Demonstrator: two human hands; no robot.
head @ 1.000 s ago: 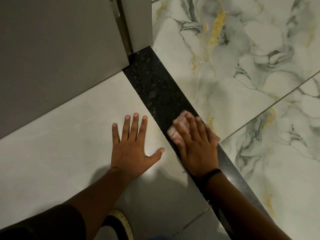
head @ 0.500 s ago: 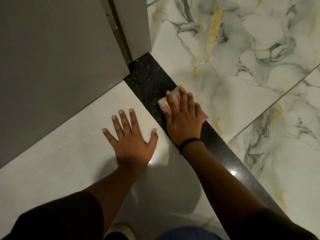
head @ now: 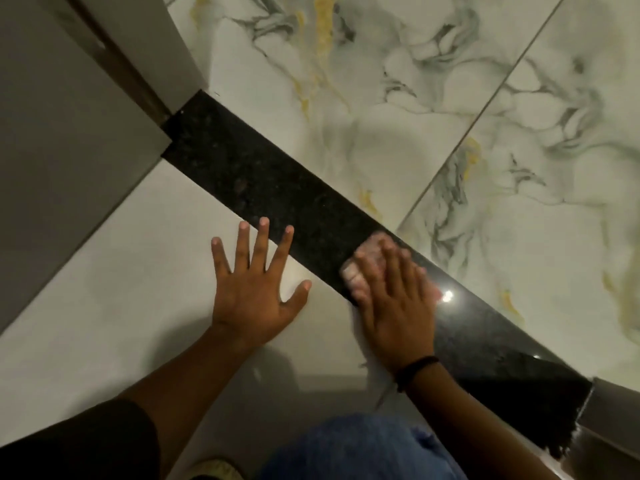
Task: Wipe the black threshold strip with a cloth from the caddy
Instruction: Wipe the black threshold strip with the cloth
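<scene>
Person crouched at a doorway, both hands down on the floor. Right hand [head: 394, 306] lies flat, fingers extended and close together, pressing a pinkish cloth [head: 363, 268] onto the black threshold strip [head: 263, 181] — not a pinch, more a palm-down press, with the cloth mostly hidden under the fingers and only its far-left edge poking out. That hand is motion-blurred, so the exact finger contact is hard to read.

Left hand [head: 252, 292] is spread wide and empty on the plain pale tile [head: 121, 271], just left of the strip, fingertips touching or nearly touching its near edge; it looks like a brace.

The strip runs diagonally, from the door frame [head: 173, 64] at far left down to the near right corner, with veined marble tile [head: 450, 116] on its far side. The cloth sits roughly mid-length. A long stretch of strip lies far-left of the cloth, a shorter glossy stretch near-right, partly under the right forearm.

Key relation: the strip's long axis passes straight under the right hand, so the wiping stroke likely has to follow that diagonal — the right hand is the one on it; the left is beside it, off the strip. No caddy in view.
</scene>
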